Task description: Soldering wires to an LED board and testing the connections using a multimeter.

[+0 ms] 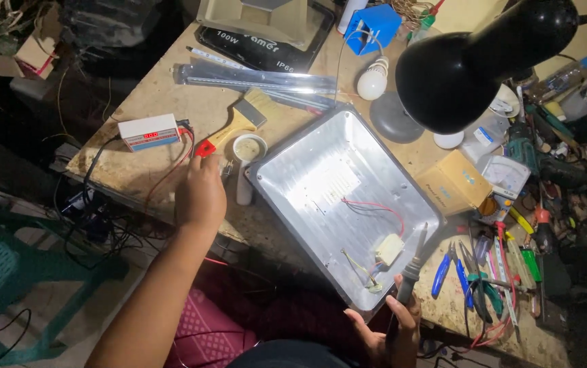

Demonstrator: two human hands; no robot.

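Far left: a small white meter box (149, 131) with a red digit display sits on the desk (150, 102), its leads trailing off the near edge.

Left hand (200, 193): reaching out over the desk edge, fingers bunched around a thin probe with a red end (205, 148) – looks like a pinch, though the back of the hand hides the tips, so I can't tell how tight.

Just past it: a wooden-handled paintbrush (244, 117) and a small round white tub (249, 148), right beside the tray's corner.

Middle: the big shallow aluminium tray (321, 163) of a floodlight, lying open and tilted across the desk, lamp glare on its floor. Inside it are a red wire (375, 205) and a small white block (389, 249) near the lower right, with thin pale wires next to it.

Right hand (395, 330): closed in a fist round the handle of a soldering iron (410, 269), tip pointing up over the tray's near edge – close to the white block, not touching it as far as I can see.

How I'd do it: steady the iron wrist on the tray rim and keep the tip clear of the red wire's insulation.

Right side: a black desk lamp (457, 75), a cardboard box (453, 184), then pliers and screwdrivers (484, 272) in a heap.
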